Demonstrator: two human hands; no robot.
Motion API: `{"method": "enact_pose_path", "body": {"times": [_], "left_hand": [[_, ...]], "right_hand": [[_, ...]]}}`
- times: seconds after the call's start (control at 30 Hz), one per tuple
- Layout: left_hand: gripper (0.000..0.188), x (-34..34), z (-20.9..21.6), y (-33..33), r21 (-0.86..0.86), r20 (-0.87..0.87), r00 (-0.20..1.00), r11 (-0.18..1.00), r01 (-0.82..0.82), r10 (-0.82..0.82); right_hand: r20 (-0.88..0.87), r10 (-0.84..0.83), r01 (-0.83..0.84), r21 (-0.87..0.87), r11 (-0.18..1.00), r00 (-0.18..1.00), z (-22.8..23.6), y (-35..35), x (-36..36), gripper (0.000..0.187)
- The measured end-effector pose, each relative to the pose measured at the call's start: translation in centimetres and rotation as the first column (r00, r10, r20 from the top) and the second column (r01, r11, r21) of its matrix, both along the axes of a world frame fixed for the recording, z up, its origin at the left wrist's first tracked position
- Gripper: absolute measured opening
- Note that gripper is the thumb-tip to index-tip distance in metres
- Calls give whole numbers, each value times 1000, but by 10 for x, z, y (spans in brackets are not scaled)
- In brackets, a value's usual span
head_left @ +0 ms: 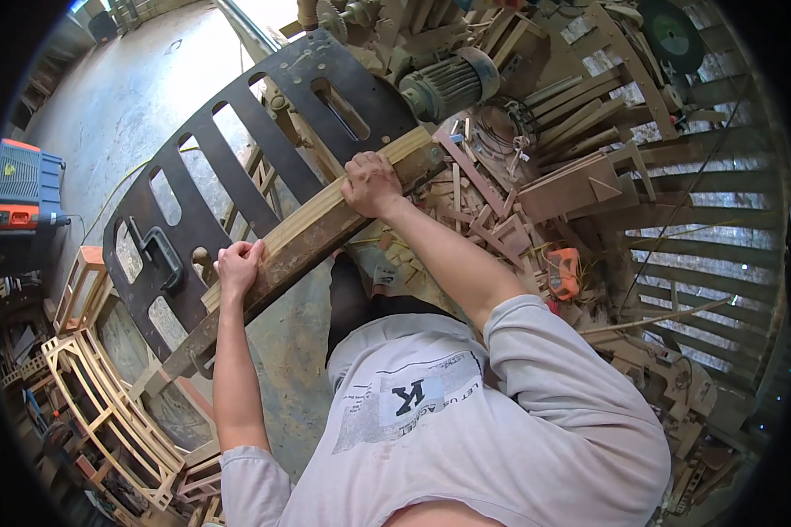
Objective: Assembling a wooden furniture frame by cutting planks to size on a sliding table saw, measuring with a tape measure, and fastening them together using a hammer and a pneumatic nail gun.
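A long pale wooden strip [306, 216] lies slantwise along the near edge of a dark slotted metal bench top [220, 162]. My left hand [239, 266] is closed on the strip towards its lower left end, with the fingertips curled over it. Farther up, my right hand [373, 184] wraps over the strip near its upper right end, the thumb side hidden. Under the strip runs a worn brown beam [294, 256] at the bench's front. A dark C-clamp [164, 257] sits on the bench left of my left hand.
A grey-green electric motor [448, 85] stands beyond the bench's right end. Wood offcuts [492, 211] and an orange tool [563, 272] lie on the right. Curved wooden frames [105, 413] stand at lower left, below a blue and orange machine [25, 193].
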State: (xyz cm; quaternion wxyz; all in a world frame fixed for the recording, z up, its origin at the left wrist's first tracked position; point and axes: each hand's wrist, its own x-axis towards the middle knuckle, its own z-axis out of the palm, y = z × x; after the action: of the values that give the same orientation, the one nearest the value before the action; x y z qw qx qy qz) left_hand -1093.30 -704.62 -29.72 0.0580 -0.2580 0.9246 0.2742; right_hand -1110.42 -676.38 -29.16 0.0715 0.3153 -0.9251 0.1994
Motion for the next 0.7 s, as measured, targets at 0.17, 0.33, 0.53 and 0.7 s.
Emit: {"method": "enact_pose_path", "body": {"times": [0.17,0.33,0.53,0.7], "left_hand": [[37,16,-3,14,35,28,1000,999,8,-9],[36,27,-7,21,69,57,998,998,5,-9],[36,29,-6,24,67,62,998,998,13,-18],[35,26,-4,26,79,51,999,997,0,-4]], "right_hand": [[7,-4,4,-34,999,1000,1,21,17,19],[6,7,-6,-83,997,1000,2,32,27,17],[-10,-7,6,-98,995,1000,4,34,29,19],[-3,-5,4,-108,994,1000,3,34,26,18]]}}
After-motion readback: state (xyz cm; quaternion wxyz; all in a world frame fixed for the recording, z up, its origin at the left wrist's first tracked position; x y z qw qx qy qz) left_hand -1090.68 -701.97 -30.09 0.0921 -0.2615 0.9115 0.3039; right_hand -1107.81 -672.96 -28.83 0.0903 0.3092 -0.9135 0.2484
